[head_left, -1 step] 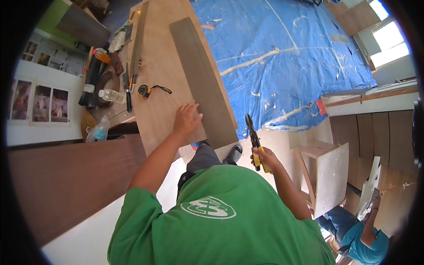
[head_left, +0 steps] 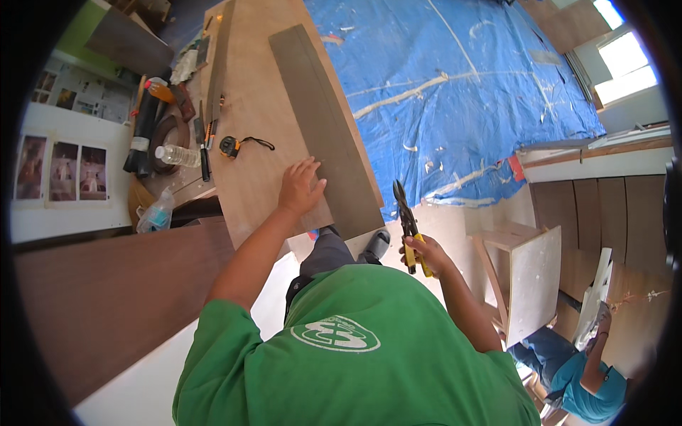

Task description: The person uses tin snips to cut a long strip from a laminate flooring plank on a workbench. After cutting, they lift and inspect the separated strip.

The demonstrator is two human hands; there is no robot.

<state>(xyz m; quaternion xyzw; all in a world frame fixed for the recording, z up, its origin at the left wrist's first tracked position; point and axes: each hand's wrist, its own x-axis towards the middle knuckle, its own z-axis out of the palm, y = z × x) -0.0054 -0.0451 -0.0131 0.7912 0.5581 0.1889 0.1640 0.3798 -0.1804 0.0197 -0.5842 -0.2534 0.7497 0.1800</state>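
Note:
My left hand (head_left: 301, 187) rests on the wooden board (head_left: 249, 170), palm down with fingers stretched out. Its fingertips reach the left edge of a long grey-brown strip (head_left: 320, 113) that lies along the board's right side. In my right hand (head_left: 426, 254) is a pair of metal snips (head_left: 406, 213) with yellow handles, held off the board's right corner. The dark blades point away from me and look closed or nearly so. A black and orange tape measure (head_left: 229, 146) with a wrist strap lies on the board beyond my left hand.
A utility knife (head_left: 210, 133), a clear bottle (head_left: 177, 155) and a dark roll (head_left: 145, 135) lie at the left. Blue sheeting (head_left: 455, 92) covers the floor ahead. At right stand a wooden stool-like piece (head_left: 534, 284) and a co-worker in a teal shirt (head_left: 590, 387).

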